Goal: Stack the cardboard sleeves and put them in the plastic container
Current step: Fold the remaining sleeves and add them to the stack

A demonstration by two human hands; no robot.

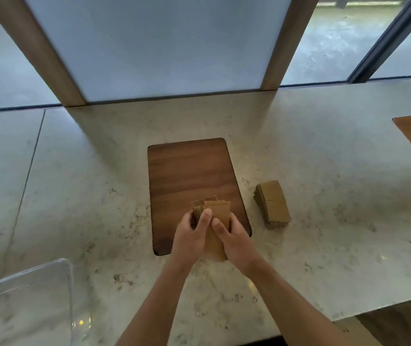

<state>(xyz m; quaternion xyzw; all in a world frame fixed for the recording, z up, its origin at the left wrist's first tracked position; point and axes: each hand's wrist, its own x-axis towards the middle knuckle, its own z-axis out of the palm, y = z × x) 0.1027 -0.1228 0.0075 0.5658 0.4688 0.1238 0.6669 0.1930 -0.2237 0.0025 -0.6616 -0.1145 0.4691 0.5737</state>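
Squaring one sleeve bundle (216, 222), both hands (191, 237) (234, 239) clamp it; second stack (273, 207) waits on the table (324, 171); container (25, 295) looks empty.

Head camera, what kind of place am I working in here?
Probably a café or shop counter by a window: a marble-look countertop with an inset wood board, large glass panes behind it, and cup-type cardboard sleeves stacked beside the hands.

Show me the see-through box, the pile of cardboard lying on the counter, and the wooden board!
plastic container (67, 268), head view, on its clear rim.
stack of cardboard sleeves (274, 203), head view, on the top sleeve.
wooden board (189, 171), head view, on its bare middle.
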